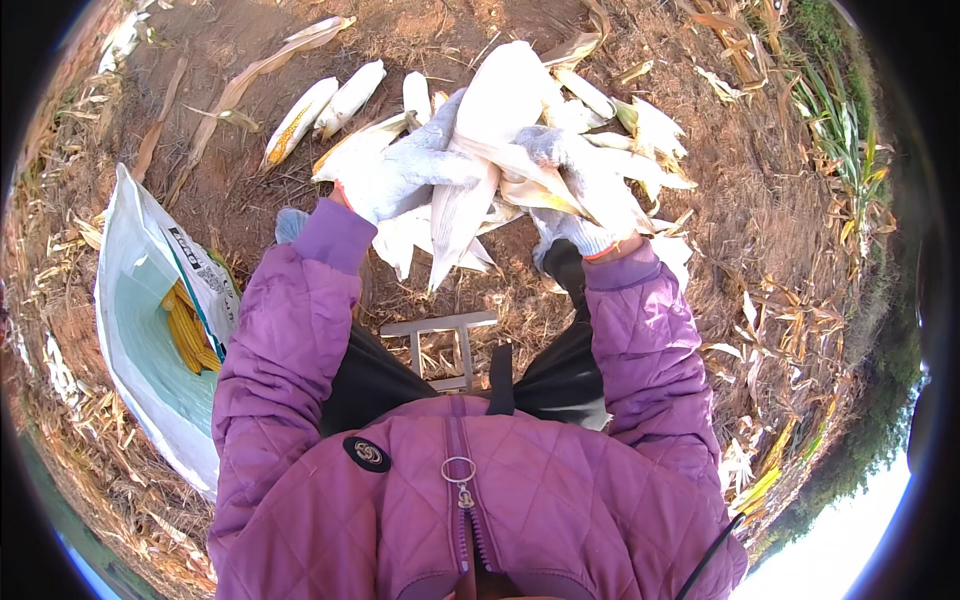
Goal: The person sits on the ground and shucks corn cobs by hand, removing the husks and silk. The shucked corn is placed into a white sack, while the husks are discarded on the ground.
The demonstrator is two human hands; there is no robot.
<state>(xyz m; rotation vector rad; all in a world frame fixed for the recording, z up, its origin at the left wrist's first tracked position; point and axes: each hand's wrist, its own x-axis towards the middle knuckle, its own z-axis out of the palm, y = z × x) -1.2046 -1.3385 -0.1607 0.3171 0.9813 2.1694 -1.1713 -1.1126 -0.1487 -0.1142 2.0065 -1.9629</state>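
My two gloved hands meet just beyond my knees, over a heap of pale husks. My left hand (395, 178), in a whitish-grey glove with an orange-edged cuff, is closed on the dry husk of an ear of corn (503, 95). From the other side my right hand (588, 180), gloved alike, grips the same husk with curled fingers. Broad husk leaves spread upward and hang down between the hands. The kernels of this ear are hidden. Several ears in pale husks (655, 140) lie beyond and beside my right hand.
Left of the heap, a husked ear (300, 122) shows some yellow kernels, with another pale ear (350, 98) beside it. A white sack (125, 300) stands open by my left arm, holding bare yellow cobs (190, 330). Between my legs is a small frame (440, 326). Dry leaves litter the soil.
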